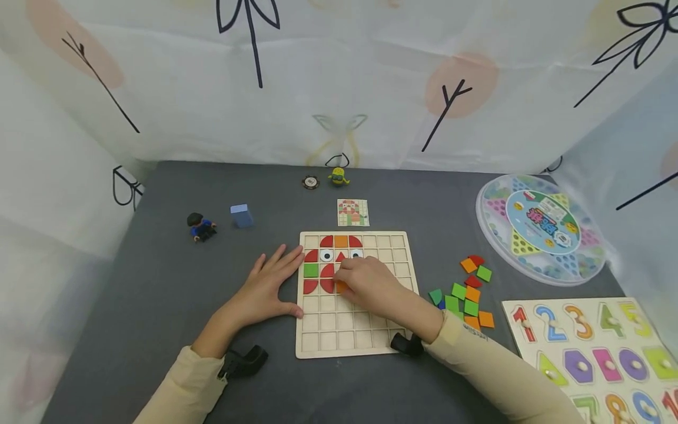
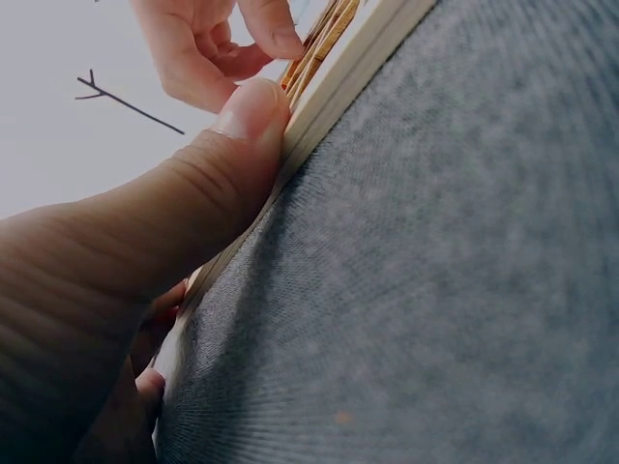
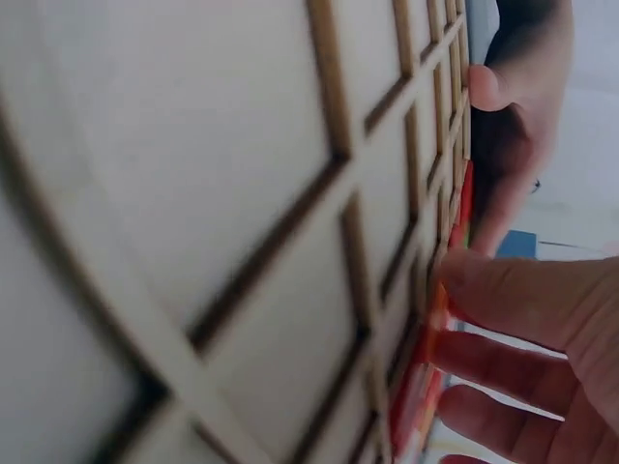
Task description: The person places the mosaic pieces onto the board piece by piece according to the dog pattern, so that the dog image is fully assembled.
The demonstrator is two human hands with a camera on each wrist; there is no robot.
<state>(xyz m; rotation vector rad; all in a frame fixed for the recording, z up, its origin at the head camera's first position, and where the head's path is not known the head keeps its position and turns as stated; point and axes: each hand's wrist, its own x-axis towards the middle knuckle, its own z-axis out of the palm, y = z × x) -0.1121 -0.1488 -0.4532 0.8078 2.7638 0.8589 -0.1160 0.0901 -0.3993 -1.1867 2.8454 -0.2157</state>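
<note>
A wooden grid board [image 1: 354, 330] is laid flat on the grey bench [image 1: 159, 282]. The left hand [image 1: 270, 288] is spread flat on the bench, with straight fingers [image 1: 288, 259] set against the board's left edge and the thumb [image 2: 247, 116] pressed on that edge. Nothing is held by it.

The right hand [image 1: 371, 285] is laid over the middle of the board. Its fingers [image 3: 513, 300] are curled down onto an orange piece [image 1: 341, 287], which is pinched at its edge. The orange piece is seen in a square of the fourth row, just beside a red piece [image 1: 327, 285].

More red, green and orange pieces are already set in the top rows of the board. A small picture card [image 1: 352, 212] is placed just past the board's far edge. A pile of loose coloured pieces [image 1: 466, 294] is seen to the right of the board, near a number puzzle [image 1: 598, 347]. A round game box [image 1: 542, 227] is set further back on the right.
</note>
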